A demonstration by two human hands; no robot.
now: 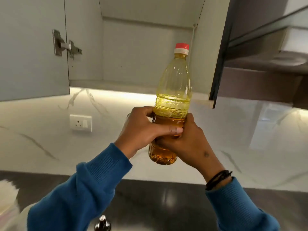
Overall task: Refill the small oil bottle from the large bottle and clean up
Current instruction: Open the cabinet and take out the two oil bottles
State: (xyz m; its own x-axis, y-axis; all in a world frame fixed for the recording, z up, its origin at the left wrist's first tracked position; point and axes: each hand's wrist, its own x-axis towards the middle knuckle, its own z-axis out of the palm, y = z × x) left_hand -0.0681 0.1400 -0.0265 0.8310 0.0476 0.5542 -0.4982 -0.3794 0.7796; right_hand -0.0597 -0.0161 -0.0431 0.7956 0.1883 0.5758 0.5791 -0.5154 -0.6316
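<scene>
Small dark bottle point(102, 224) cut off at bottom edge; blurred white object point(7, 195) at left edge, unidentifiable.

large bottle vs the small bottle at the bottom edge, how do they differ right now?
The large bottle is clear plastic, held upright in the air by the left hand and right hand; the small bottle looks dark and stands untouched on the counter. The large one shows whole, red-capped; the small one shows only its blurred top.

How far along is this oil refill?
Done: hard to say; the large bottle is capped and roughly half full. In hand: both the left hand and right hand hold it before the open cabinet. Left: possibly shelving or pouring; small bottle waits below.
</scene>
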